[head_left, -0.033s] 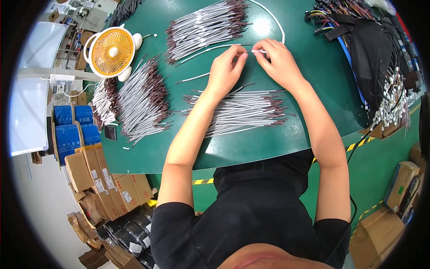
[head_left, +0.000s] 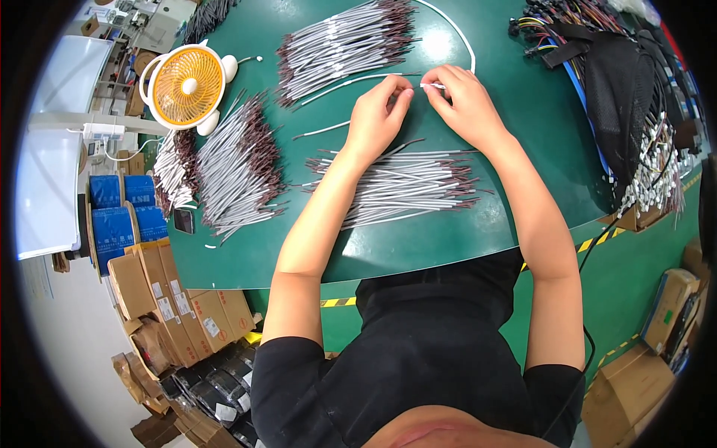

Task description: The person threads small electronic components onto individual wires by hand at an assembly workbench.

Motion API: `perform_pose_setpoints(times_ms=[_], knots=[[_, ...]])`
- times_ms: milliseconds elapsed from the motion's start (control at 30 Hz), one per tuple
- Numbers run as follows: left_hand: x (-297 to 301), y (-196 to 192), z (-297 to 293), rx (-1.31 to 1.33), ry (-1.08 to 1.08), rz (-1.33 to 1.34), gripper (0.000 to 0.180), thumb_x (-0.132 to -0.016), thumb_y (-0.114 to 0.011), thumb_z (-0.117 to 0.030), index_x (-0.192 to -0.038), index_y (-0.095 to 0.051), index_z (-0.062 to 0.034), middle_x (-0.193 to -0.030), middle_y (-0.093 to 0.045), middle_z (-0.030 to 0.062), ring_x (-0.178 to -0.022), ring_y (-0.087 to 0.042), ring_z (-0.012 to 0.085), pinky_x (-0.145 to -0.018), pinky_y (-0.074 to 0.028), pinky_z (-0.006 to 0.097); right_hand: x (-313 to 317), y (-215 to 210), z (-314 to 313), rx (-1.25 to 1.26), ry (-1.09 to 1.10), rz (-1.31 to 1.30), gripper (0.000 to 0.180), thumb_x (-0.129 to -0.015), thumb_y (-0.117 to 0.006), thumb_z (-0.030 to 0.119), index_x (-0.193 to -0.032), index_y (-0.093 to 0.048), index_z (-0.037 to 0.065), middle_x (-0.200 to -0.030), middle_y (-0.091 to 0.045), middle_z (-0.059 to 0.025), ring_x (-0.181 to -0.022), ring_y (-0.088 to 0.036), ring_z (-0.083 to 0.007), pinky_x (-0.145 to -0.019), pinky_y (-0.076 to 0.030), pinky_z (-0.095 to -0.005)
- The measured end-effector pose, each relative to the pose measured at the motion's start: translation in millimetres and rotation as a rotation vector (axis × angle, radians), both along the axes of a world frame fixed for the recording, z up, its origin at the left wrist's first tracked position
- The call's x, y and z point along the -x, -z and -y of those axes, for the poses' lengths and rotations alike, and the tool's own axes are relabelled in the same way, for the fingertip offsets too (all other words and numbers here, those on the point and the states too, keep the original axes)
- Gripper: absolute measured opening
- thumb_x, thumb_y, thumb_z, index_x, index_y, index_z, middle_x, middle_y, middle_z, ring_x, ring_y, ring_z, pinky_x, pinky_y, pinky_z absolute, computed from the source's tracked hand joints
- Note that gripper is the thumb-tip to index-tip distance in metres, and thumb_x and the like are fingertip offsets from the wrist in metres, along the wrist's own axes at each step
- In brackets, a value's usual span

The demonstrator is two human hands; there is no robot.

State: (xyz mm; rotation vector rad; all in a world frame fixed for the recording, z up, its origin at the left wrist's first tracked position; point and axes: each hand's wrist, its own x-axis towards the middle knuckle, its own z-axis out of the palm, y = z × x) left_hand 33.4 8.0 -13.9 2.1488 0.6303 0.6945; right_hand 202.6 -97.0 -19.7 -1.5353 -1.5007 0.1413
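Note:
My left hand (head_left: 376, 119) pinches a grey cable (head_left: 321, 130), whose tail sticks out on the hand's left side. Close beside it, my right hand (head_left: 464, 101) has thumb and fingers closed on a small white piece (head_left: 433, 86), possibly a sleeve or tube end. A thin dark wire end lies between the fingertips; whether it enters the white piece is too small to tell. Another single cable (head_left: 340, 86) lies just beyond my left hand. Nearer me, below the hands, is a loose pile of grey cables (head_left: 411, 187) with brown ends, partly under my left forearm.
A taped cable bundle (head_left: 336, 48) lies at the back, more cables (head_left: 239, 168) at left beside an orange-and-white fan (head_left: 187, 86). A white cord (head_left: 457, 30) curves behind my right hand. A black mesh bag (head_left: 616, 97) and wire harnesses (head_left: 653, 168) occupy the right edge of the green table (head_left: 541, 175).

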Motion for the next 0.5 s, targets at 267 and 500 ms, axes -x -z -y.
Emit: perform_pose_setpoints(times_ms=[267, 500], knots=[[1.1, -0.9, 0.8, 0.121, 0.034, 0.0, 0.01, -0.104, -0.064, -0.01, -0.108, -0.064, -0.0011, -0.08, -0.064, 0.0013, -0.071, -0.057, 0.0062, -0.066, -0.046, 0.024, -1.7, -2.6, 1.6, 0.009, -0.021, 0.066, 0.009, -0.098, -0.065, 0.013, -0.101, -0.064, 0.005, -0.095, -0.068, -0.0082, -0.092, -0.065, -0.0295, -0.086, -0.047, -0.0429], [3.0, 2.7, 0.7, 0.091, 0.065, -0.054, 0.012, -0.102, -0.065, -0.011, -0.109, -0.062, -0.002, -0.082, -0.066, 0.0055, -0.07, -0.061, 0.0113, -0.066, -0.049, 0.027, -0.9, 2.6, 0.4, 0.039, -0.096, 0.078, 0.012, -0.1, -0.064, 0.017, -0.102, -0.067, 0.006, -0.098, -0.069, -0.0086, -0.099, -0.064, -0.0303, -0.089, -0.046, -0.0451]])
